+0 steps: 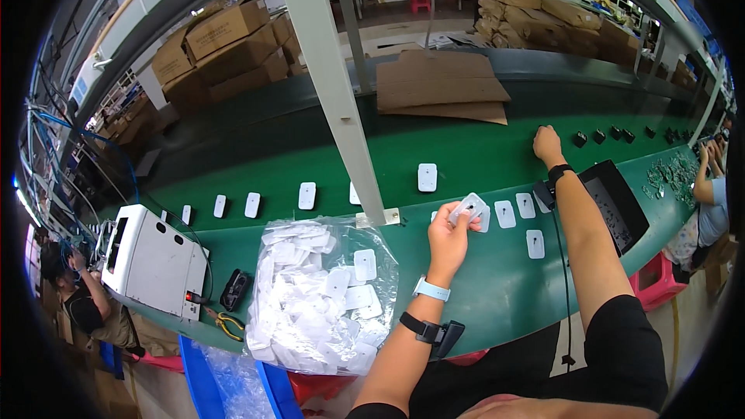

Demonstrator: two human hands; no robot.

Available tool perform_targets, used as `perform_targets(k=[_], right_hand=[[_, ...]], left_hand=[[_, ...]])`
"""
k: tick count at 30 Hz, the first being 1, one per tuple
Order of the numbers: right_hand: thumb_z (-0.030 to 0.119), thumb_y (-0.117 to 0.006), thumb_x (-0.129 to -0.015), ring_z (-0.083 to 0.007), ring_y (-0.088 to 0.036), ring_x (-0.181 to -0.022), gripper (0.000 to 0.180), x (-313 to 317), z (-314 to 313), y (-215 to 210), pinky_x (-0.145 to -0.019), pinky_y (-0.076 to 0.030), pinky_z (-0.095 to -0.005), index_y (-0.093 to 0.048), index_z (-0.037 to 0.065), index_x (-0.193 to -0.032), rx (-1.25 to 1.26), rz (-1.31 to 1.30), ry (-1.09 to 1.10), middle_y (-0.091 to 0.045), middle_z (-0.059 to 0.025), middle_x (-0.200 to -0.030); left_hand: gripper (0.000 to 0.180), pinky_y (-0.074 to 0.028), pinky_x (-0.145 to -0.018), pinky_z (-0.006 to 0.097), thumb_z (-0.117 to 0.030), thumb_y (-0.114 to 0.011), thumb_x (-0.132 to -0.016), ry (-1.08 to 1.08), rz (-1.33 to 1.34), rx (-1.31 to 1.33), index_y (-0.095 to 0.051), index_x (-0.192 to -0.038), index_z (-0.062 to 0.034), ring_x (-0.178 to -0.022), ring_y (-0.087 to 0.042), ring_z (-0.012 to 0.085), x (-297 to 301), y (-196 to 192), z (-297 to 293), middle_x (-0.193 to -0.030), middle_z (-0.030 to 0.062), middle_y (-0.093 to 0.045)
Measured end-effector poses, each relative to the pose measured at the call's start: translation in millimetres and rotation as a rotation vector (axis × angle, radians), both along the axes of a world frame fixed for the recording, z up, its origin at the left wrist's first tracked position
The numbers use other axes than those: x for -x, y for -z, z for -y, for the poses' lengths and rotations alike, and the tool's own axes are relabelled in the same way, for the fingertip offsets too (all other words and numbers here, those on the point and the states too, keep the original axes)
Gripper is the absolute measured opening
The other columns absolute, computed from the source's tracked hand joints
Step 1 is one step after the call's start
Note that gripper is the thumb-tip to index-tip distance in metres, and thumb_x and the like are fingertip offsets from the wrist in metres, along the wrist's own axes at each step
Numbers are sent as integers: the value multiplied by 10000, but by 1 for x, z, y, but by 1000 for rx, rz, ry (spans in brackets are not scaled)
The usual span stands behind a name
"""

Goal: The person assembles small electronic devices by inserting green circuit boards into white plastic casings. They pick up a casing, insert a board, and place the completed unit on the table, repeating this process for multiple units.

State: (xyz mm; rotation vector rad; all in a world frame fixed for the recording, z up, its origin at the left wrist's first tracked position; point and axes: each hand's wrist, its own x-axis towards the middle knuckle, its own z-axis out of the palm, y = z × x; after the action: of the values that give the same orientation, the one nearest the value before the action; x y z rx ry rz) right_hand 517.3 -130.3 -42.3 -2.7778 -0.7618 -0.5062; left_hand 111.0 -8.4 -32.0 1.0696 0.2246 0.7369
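Observation:
My left hand [447, 242] is closed on a white plastic cover [469, 206], a rounded rectangle with a small dark mark in its middle. Beside it on the green bench lie more such covers, among them one upright cover [505, 214] and another nearer me [535, 244]. My right hand [548, 146] reaches far over the green belt, its fingers curled together; what they hold, if anything, is hidden. Closest to that hand is a small black part [580, 139], first in a row of several on the belt. Next to my right forearm sits a dark device [545, 195].
A clear bag [322, 295] full of white covers lies left of my left arm. White covers [307, 195] line the belt [473, 155]. A white post [334, 93] rises at its edge. Also here: a black bin [632, 206], a white machine [155, 260], pliers [230, 327], and flat cardboard [438, 81].

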Motion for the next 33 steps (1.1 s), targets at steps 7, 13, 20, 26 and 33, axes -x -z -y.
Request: perform_targets(k=[7, 13, 20, 26, 33], right_hand=[[139, -727, -813, -467, -607, -1030, 418, 68, -29, -26, -911, -524, -498, -549, 108, -1190, -56, -131, 78, -513, -232, -1239], [3, -636, -820, -469, -599, -989, 240, 14, -10, 1, -858, -520, -523, -568, 74, -1039, -183, 2, -99, -561, -229, -1061], [92, -558, -870, -405, -626, -995, 217, 47, -27, -25, -894, -506, -486, -674, 87, -1053, -45, -54, -252, -655, -200, -1053], [174, -646, -853, -396, -611, -1044, 279, 82, -36, -29, -913, -512, -455, -611, 104, -1122, -25, -223, -191, -616, -193, -1116], [178, -615, -878, -311, -618, -907, 143, 79, -34, -41, -860, -513, -405, -668, 82, -970, -252, -147, -384, -601, -142, -947]], left_hand=[[191, -585, -730, 291, -76, -566, -1006, -93, -33, -64, -588, -1134, 64, -809, -698, 161, 13, -5, -8, -1000, 130, -698], [342, -573, -658, 298, -103, -594, -998, 5, 65, 70, -550, -1289, 72, -813, -690, 184, 13, -21, -12, -1071, 140, -686], [378, -509, -573, 256, -78, -583, -1000, 32, 78, 124, -528, -1342, 73, -761, -665, 160, 26, -32, -14, -1056, 135, -689], [426, -548, -683, 337, -141, -491, -1026, 127, 133, 171, -481, -1374, 104, -873, -685, 258, 27, -36, -16, -1149, 187, -660], [416, -574, -923, 458, -173, -406, -1053, 204, 198, 407, -490, -1337, 120, -1066, -669, 357, 18, -29, -17, -1258, 224, -612]])
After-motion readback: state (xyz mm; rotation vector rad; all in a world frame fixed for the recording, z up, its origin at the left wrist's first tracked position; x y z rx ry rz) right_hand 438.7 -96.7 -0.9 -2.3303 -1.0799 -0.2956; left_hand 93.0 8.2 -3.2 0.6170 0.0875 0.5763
